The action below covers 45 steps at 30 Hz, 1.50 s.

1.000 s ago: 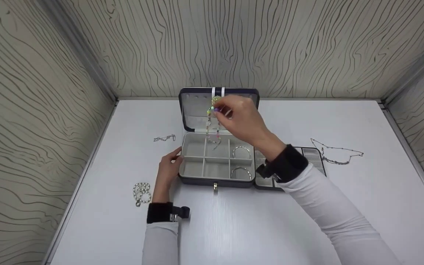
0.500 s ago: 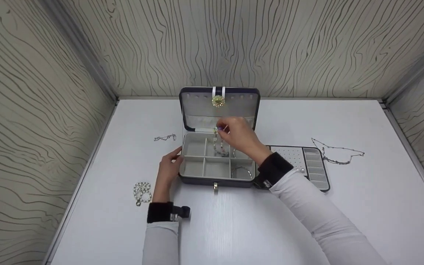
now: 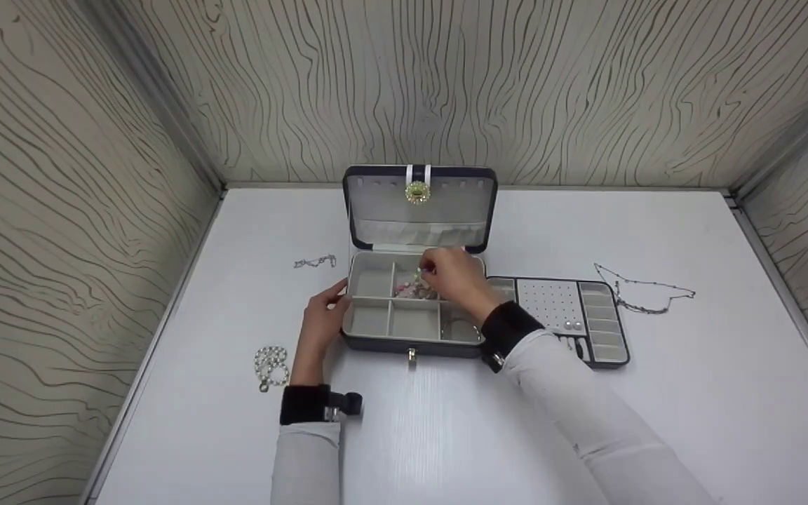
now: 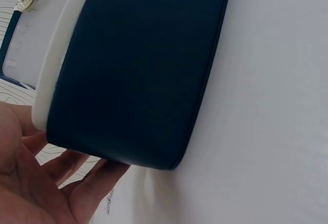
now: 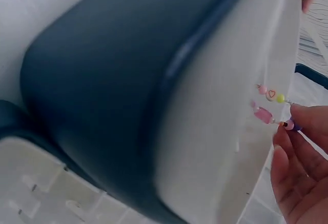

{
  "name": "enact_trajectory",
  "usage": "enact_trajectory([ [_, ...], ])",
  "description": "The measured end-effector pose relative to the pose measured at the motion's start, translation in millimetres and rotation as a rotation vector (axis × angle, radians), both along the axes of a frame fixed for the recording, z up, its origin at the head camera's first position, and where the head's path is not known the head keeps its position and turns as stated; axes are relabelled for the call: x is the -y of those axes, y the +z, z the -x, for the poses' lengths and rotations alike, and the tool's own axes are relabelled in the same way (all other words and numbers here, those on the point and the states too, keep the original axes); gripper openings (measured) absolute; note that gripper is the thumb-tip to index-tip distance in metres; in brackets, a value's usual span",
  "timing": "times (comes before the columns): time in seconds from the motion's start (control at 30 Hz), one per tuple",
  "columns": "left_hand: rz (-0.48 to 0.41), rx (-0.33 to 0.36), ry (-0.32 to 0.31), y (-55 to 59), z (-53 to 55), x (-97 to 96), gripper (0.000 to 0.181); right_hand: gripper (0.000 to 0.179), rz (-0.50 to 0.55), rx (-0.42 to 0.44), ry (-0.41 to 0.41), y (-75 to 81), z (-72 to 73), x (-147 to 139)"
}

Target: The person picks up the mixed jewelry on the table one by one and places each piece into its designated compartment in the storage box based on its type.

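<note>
My right hand [image 3: 454,273] pinches a necklace of colourful beads [image 3: 411,289] between thumb and fingertips. Most of the strand lies heaped in the back middle compartment of an open navy jewellery box [image 3: 412,346]. In the right wrist view, pink, yellow and heart-marked beads [image 5: 271,95] hang from the fingertips of the right hand [image 5: 302,152]. At the box's left end, my left hand [image 3: 321,322] touches the side wall with fingers extended. The left wrist view shows that hand [image 4: 61,183] against the end of the dark blue box [image 4: 138,75].
The raised lid [image 3: 418,210] bears a round gold brooch-like ornament [image 3: 417,193]. A lift-out tray [image 3: 607,361] with earrings sits to the right. A thin chain necklace [image 3: 649,284] lies farther right; a small chain [image 3: 315,261] and a pearl strand [image 3: 271,366] lie left.
My right hand has come down from before the lid into the box. The hanging bead strand has settled into the back middle compartment. My left hand has stayed in place.
</note>
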<state>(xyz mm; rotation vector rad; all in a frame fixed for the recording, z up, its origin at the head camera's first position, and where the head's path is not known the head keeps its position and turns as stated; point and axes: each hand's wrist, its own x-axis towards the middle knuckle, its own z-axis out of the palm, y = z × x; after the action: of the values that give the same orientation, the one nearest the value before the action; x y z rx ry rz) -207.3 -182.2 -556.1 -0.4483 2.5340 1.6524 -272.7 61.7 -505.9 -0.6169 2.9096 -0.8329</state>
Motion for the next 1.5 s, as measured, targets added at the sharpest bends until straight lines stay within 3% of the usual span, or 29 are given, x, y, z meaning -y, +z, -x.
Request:
enact_trajectory([
  [0.17,-0.008,-0.011,-0.005,1.4,0.0,-0.1,0.040,0.008,0.042,-0.011,0.041,-10.1,1.4,2],
  [0.37,0.003,-0.008,-0.003,2.3,0.1,-0.6,0.040,0.015,0.085,-0.027,0.153,-20.1,2.3,6],
  [0.67,0.014,-0.009,-0.007,0.4,1.0,-0.8,0.040,0.025,0.110,-0.033,0.271,-22.3,-3.5,0],
  [1.0,0.003,-0.001,-0.009,0.3,0.2,-0.4,0.040,0.031,0.241,0.156,0.201,-5.5,-16.7,-26],
  [1.2,-0.007,0.010,-0.009,0.2,-0.4,-1.2,0.041,0.035,0.282,0.078,0.135,-0.5,-28.4,-50],
  [1.37,0.002,0.011,-0.019,1.3,-1.4,-1.4,0.041,0.040,0.266,-0.026,0.024,-4.9,-42.2,-68],
  [1.5,0.006,0.001,-0.019,2.9,-1.0,-1.3,0.041,0.047,0.284,-0.049,-0.080,-13.4,-49.5,-77],
])
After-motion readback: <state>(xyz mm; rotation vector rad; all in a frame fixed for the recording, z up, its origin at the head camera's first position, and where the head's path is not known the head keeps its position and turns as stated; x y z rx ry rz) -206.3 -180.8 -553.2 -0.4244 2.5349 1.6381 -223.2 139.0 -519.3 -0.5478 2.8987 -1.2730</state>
